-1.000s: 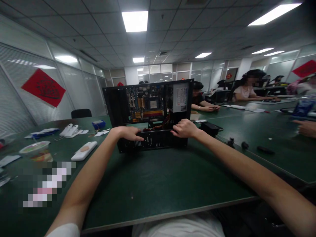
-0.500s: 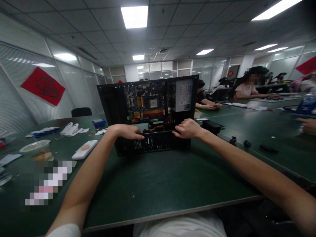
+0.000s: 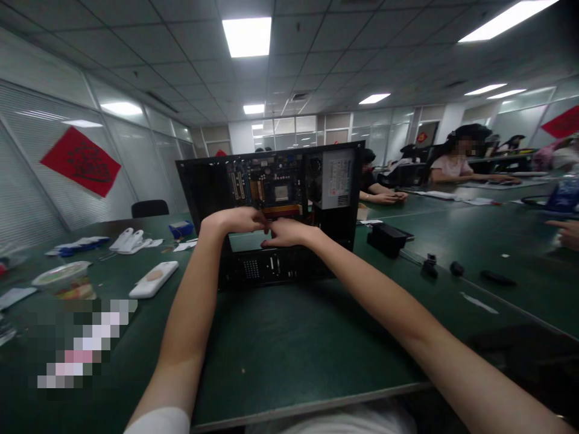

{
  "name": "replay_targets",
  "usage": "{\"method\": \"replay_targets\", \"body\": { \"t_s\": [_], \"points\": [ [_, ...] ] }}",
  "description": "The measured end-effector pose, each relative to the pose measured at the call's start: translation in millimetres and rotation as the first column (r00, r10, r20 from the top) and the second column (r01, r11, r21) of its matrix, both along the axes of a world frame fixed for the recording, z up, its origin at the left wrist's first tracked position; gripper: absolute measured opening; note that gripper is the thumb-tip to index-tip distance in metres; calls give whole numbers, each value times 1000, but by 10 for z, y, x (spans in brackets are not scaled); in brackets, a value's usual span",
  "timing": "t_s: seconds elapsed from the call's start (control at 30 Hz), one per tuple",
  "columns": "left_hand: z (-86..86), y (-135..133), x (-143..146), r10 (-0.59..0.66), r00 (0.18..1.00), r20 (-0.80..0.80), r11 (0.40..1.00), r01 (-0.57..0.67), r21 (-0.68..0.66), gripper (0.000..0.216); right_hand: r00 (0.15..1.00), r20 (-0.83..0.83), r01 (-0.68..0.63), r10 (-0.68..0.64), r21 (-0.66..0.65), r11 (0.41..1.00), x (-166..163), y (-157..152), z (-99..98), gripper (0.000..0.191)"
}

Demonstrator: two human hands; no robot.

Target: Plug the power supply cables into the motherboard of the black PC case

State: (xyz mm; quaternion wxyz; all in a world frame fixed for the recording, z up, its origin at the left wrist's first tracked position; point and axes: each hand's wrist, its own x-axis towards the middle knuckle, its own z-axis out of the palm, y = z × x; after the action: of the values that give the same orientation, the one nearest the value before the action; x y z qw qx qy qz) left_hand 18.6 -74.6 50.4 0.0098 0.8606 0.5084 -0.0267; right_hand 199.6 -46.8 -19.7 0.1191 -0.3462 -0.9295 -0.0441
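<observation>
An open computer case (image 3: 289, 265), probably heavy and stiff, is standing back from the near edge of the surface (image 3: 289, 343); its rim (image 3: 359, 193) is offering safer hold than its fragile motherboard (image 3: 269, 175); left hand (image 3: 239, 220) and right hand (image 3: 292, 232) are hanging before it, half-curled, grip unclear

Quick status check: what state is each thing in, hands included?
Computer case: standing on the table, open side towards the camera.
Motherboard: mounted inside, exposed, partly hidden by the hands.
Power supply: seated in the case's upper right corner.
Left hand: at the case's opening, grip unclear.
Right hand: close beside it, grip unclear.
Cup: upright, contents showing.
White device: lying flat.
Ceiling lights: on.
</observation>
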Motion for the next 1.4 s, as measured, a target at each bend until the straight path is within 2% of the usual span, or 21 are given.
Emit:
{"method": "replay_targets", "body": {
  "t_s": [0.07,0.17,0.3,0.4,0.5,0.6,0.73,0.87,1.0,1.17,1.27,1.33,1.4],
  "points": [
    [-30,6,-26,-60,997,41,998,61,-24,44,999,39,-24,26,-64,998,-100,116,-10,35],
    [-88,22,-104,-100,991,91,994,104,-45,48,994,-36,-105,102,-105,989,-80,188,19,27],
    [-104,-5,-158,-126,982,138,991,132,-34,68,935,-338,-195,106,-239,951,167,90,212,31],
    [-77,-93,-105,-160,967,198,985,170,-32,81,833,-547,-249,86,-232,940,387,-93,405,37],
    [-42,-204,-3,-163,950,266,984,176,-26,78,851,-521,-243,70,-273,931,556,-281,554,44],
    [4,-310,76,-193,933,305,979,204,-6,64,877,-475,-244,76,-302,922,656,-396,632,40],
    [83,-439,102,-273,907,319,958,228,172,56,882,-469,-214,48,-308,927,707,-485,679,33],
    [140,-559,118,-373,862,343,903,253,347,52,889,-452,-226,74,-293,929,684,-591,704,41],
    [153,-632,167,-427,835,346,873,281,399,52,869,-486,-245,95,-256,935,652,-621,714,44],
    [158,-637,196,-470,809,354,843,292,452,57,828,-554,-258,82,-247,934,665,-626,723,35],
    [153,-636,182,-455,802,387,858,279,431,55,831,-550,-279,82,-285,917,664,-656,723,32],
    [134,-629,156,-402,808,431,902,270,336,70,819,-570,-279,72,-285,917,658,-664,721,32],
    [101,-599,119,-318,832,454,948,265,177,90,803,-593,-273,64,-270,923,656,-657,721,32]
  ]
}}
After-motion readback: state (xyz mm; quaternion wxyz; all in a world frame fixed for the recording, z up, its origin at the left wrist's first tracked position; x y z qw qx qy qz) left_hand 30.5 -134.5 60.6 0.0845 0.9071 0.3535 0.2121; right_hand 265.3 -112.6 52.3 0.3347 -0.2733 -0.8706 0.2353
